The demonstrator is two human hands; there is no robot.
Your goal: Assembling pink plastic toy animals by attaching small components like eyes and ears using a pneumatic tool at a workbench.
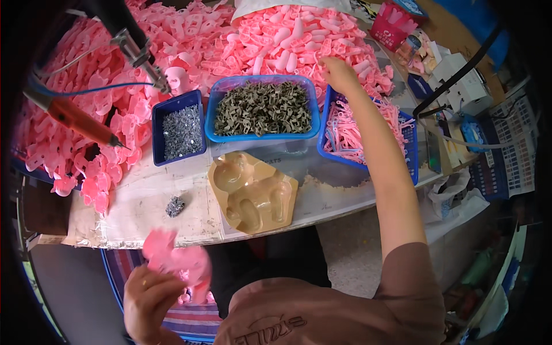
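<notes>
My left hand, low on the left in front of the table edge, is closed on a pink plastic shell part with a rounded, animal-like outline, slightly blurred. Far out to the right, my right hand is at the edge of a heap of small pink plastic pieces. Its fingers look curled in; anything between them is hidden. Below that forearm sits a blue basket of thin pink sticks. A tan moulded fixture with shaped hollows lies at the table's front.
Grey-green metal clips fill a blue tub; small screws fill a dark blue bin. A little screw pile lies nearer. Large pink shells heap up at left, below an orange-red power screwdriver and a hanging metal-tipped tool.
</notes>
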